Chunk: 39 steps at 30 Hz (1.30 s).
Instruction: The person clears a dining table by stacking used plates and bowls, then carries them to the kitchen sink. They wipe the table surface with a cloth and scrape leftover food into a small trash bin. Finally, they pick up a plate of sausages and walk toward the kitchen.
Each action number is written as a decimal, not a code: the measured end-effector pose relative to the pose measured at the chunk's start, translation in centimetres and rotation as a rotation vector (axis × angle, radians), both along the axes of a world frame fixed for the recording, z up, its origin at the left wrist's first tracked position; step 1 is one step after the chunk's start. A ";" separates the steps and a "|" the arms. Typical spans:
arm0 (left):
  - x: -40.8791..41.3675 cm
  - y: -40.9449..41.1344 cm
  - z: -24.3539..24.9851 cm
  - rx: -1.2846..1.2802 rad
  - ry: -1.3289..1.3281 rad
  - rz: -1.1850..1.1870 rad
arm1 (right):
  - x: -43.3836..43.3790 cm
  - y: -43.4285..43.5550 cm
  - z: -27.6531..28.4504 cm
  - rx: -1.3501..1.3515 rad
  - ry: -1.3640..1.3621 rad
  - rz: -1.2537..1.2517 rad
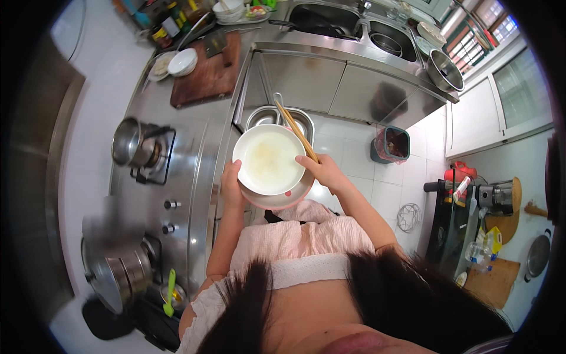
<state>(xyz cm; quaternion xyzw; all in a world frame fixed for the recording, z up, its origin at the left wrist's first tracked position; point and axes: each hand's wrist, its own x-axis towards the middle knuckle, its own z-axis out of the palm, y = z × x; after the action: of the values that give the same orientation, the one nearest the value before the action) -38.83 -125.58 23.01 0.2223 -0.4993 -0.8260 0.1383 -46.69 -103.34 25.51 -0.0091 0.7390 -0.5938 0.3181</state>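
Observation:
My left hand (231, 181) grips the left side of a stack of dishes, its thumb at the rim. On top is a white bowl (274, 159) with a pale yellowish patch at its centre; whether it holds liquid is unclear. Below it shows a pink-rimmed dish (283, 199) with a red dot. A stainless steel divided tray (261, 118) extends beyond the far side, apparently underneath. My right hand (326, 170) holds the stack's right side, together with wooden chopsticks (297, 128). A spoon (277, 98) lies beside the chopsticks, its lower part partly hidden.
The steel counter on my left carries a gas burner with a saucepan (126, 141), a steamer pot (119, 278) and a wooden cutting board (208, 75). Ahead is a double sink (325, 20) with a pan. A lined bin (391, 144) stands on the tiled floor.

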 end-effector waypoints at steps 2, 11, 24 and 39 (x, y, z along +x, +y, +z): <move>-4.7 -0.7 1.0 -0.012 -0.005 -0.048 | -4.1 -0.6 0.6 0.007 -0.020 -0.023; -23.5 -3.3 -0.3 0.001 -0.010 -0.071 | -22.5 -2.2 0.7 -0.009 -0.058 -0.037; -31.4 -6.3 0.8 0.013 -0.104 0.478 | -40.3 -11.4 1.7 0.085 -0.034 0.450; -25.4 -9.9 0.0 -0.016 -0.126 1.117 | -41.3 -31.1 0.2 0.035 -0.031 1.179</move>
<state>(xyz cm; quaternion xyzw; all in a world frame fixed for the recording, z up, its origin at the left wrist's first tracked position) -64.24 -135.47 22.98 0.5007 -0.3192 -0.6088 0.5262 -88.02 -134.43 25.71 -0.4045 0.6141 -0.3044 0.6055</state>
